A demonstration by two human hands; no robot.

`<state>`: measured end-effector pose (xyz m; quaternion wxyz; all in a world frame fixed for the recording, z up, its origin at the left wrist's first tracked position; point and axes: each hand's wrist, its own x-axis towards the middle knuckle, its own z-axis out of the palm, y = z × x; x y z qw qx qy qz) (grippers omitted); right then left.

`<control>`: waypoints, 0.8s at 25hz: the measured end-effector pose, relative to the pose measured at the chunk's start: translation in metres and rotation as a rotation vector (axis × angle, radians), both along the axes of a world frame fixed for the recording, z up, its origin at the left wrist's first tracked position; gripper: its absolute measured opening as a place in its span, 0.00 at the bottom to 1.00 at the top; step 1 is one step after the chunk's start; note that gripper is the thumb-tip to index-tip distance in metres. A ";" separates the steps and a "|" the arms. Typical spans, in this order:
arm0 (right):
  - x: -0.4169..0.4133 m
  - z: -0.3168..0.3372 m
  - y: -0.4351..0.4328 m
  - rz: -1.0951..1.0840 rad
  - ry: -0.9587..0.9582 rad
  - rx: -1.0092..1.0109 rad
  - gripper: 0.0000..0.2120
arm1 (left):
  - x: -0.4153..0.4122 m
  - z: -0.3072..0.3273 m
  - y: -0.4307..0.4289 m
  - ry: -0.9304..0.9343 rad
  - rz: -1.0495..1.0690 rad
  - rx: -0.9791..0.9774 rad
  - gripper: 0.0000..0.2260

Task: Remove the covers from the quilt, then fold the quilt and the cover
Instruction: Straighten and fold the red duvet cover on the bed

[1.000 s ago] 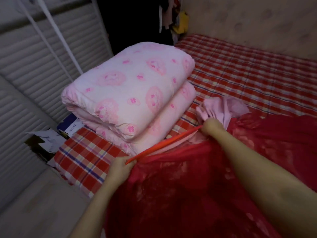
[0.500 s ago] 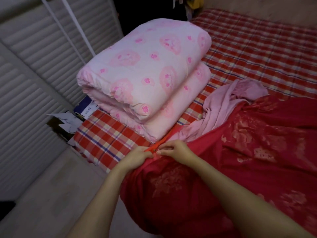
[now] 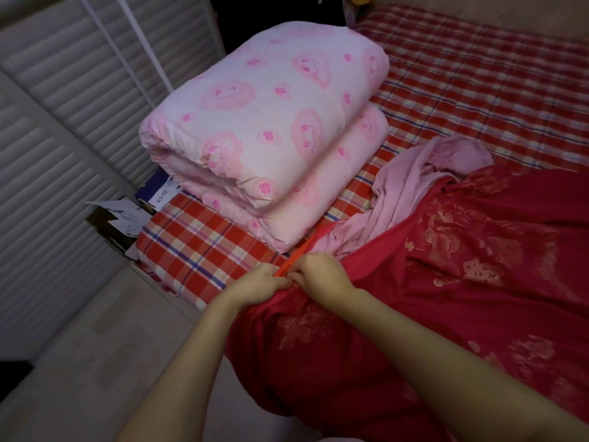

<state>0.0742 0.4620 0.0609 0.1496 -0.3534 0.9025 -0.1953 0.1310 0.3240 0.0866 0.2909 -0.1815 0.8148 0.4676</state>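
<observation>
Dim indoor light with a pinkish-purple cast; the pink quilt (image 3: 264, 122) is the brightest surface, softly lit on top, with faint shadow in its folds; the doorway (image 3: 271, 11) behind it falls to black; the red cover (image 3: 478, 282) darkens toward the bottom edge; wide-angle distortion bows the slatted doors (image 3: 63, 106) at left; fine detail is soft and grainy throughout.

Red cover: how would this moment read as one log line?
left hand pinches red cover edge | right hand pinches same edge | pink quilt folded on bed
</observation>
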 end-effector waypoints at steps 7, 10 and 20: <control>-0.017 0.019 0.017 0.049 -0.425 -0.039 0.09 | 0.022 -0.002 -0.011 -0.053 0.097 0.310 0.22; -0.049 0.013 0.033 0.083 -0.396 0.158 0.03 | 0.037 -0.003 -0.020 -0.119 0.125 0.409 0.22; -0.151 0.023 0.128 -0.261 -0.018 0.277 0.12 | 0.051 -0.040 -0.055 -0.385 0.055 0.001 0.11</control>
